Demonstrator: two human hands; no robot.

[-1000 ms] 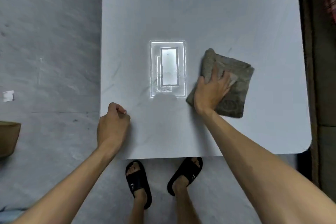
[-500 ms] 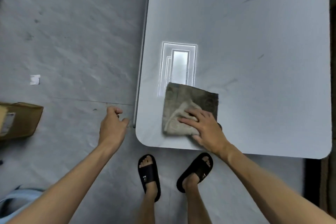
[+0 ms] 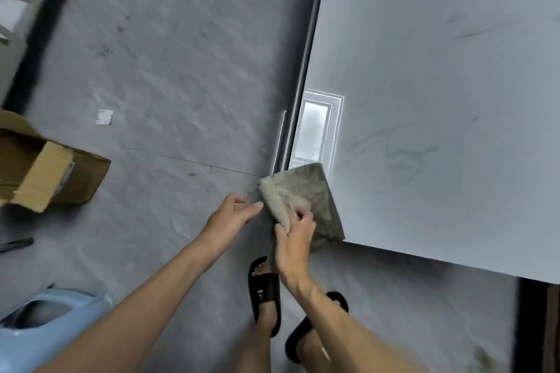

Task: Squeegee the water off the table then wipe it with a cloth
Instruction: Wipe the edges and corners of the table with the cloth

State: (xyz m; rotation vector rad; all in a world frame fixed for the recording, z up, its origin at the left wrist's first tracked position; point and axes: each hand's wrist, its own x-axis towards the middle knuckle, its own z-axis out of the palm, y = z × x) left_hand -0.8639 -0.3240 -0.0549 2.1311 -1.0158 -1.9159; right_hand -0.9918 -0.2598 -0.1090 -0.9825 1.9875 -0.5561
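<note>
While the grey floor point(image 3: 181, 63) filled the whole left half of the view, the one table point(image 3: 439, 85) took the right. Its long left edge ran down the middle of the picture and its near edge slanted off to the right. A wide run of pale tabletop lay open beyond and to the right of the cloth. Floor stretched open, too, between that left edge and the single cardboard box point(image 3: 45, 169), flaps apart, at the far left. One pale blue plastic item point(image 3: 36, 330) sat in the bottom left corner, too cut off to name. A bright rectangular reflection point(image 3: 315, 130) gleamed on the tabletop hard against the left edge.

And there was the one cloth point(image 3: 306, 200), grey and folded, right on the table's near left corner. It covered the corner and spilled past both edges. Two bare forearms reached up from below, converging on it. The right hand point(image 3: 295, 239) came in knuckles up over the corner, fingers curled, pinching a pale fold of the cloth. The left hand point(image 3: 230, 218) was out over the floor just beside the cloth's left edge. Its fingers were loose and fairly straight, pointing at the cloth and gripping nothing; whether the tips touched it, I could not tell. Two black sandals point(image 3: 263, 291) stood on the floor below the corner, and one white paper scrap point(image 3: 104, 117) lay beyond the box.
</note>
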